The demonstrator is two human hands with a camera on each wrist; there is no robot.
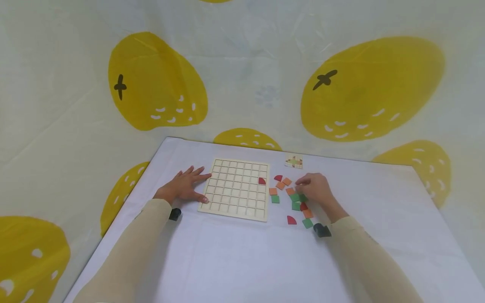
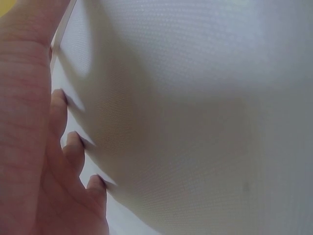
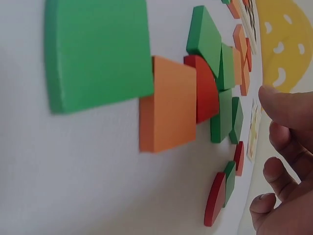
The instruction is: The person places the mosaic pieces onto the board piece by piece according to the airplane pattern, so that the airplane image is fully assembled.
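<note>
A pale wooden board [image 1: 234, 191] with a square grid lies on the table, one red quarter-circle tile [image 1: 262, 181] in a cell near its right side. My left hand [image 1: 184, 185] rests with fingers spread, thumb and index finger at the board's left edge. Over the loose tiles right of the board is my right hand [image 1: 316, 188], its fingers loosely bent. Nothing shows between thumb and fingers in the right wrist view. Closest to that camera lie a green tile [image 3: 100, 54], an orange tile [image 3: 173, 105] and a red quarter-circle [image 3: 208, 88]. The left wrist view shows mostly white cloth.
A small patterned card [image 1: 293, 161] lies behind the tiles. Apart from the main cluster, a red quarter-circle [image 1: 291, 220] sits toward the front. White cloth covers the table [image 1: 235, 261]; behind it hangs a sheet [image 1: 257, 92] printed with yellow fruit.
</note>
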